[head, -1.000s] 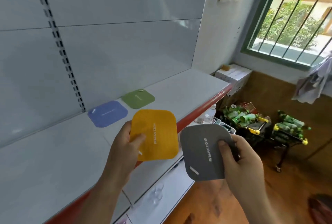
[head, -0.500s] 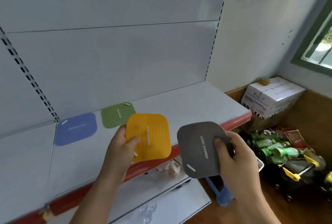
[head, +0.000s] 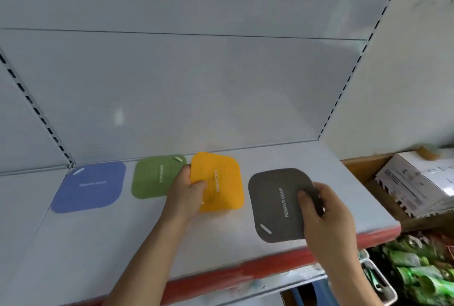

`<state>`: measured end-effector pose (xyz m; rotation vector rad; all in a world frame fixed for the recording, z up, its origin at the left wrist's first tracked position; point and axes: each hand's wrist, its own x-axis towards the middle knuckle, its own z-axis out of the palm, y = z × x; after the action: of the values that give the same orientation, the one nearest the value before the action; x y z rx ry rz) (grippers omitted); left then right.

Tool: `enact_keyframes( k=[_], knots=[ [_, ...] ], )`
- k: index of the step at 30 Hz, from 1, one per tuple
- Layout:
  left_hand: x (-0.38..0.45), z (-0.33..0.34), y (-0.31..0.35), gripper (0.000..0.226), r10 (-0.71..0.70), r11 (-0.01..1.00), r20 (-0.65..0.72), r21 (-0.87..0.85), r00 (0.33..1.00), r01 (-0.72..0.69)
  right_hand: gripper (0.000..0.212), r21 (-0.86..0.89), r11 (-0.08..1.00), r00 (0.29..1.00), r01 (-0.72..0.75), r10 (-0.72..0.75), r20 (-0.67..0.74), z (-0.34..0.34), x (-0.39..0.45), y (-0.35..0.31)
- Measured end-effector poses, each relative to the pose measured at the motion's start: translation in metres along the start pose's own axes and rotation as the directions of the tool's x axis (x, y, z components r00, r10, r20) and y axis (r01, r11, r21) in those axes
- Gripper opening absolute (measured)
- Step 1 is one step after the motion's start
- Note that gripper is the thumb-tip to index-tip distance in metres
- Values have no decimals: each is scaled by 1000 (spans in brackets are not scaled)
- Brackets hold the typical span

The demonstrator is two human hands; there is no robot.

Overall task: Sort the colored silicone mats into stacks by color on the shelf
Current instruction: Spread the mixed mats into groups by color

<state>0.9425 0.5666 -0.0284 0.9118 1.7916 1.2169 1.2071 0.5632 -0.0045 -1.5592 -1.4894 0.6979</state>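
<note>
Having moved in over the shelf [head: 221,251], left hand [head: 183,197] pinches the yellow mat [head: 218,182] beside the green mat [head: 152,178], right hand [head: 326,217] grips the grey mat [head: 275,207], both seemingly about to start new stacks.

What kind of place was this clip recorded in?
Likely a small shop or stockroom: a retail-style metal shelf with a red front edge, a cardboard box beside it, and green bottles heaped below.

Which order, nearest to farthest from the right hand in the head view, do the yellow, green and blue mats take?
From the right hand, which grips the grey mat:
1. Yellow mat, just to its left, held by the left hand.
2. Green mat, flat on the shelf beyond the left hand.
3. Blue mat, farthest left on the shelf.
</note>
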Motion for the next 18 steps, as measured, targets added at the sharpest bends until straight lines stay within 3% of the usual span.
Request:
enact_keyframes(
  k=[5,9,15,18],
  knots=[
    [29,25,12,22,-17,991,-59,129,998,25,10,-5,1000,999,11,-11,47,6,48,9],
    [42,41,20,37,24,954,-148,298,989,21,14,-4,1000,996,24,-24,86,18,90,18],
    [47,57,24,43,37,887,-282,451,959,98,10,-82,994,978,70,-52,201,33,146,36],
    [44,60,25,58,98,847,-314,524,944,86,10,-132,987,970,93,-59,236,40,163,42]
  ],
)
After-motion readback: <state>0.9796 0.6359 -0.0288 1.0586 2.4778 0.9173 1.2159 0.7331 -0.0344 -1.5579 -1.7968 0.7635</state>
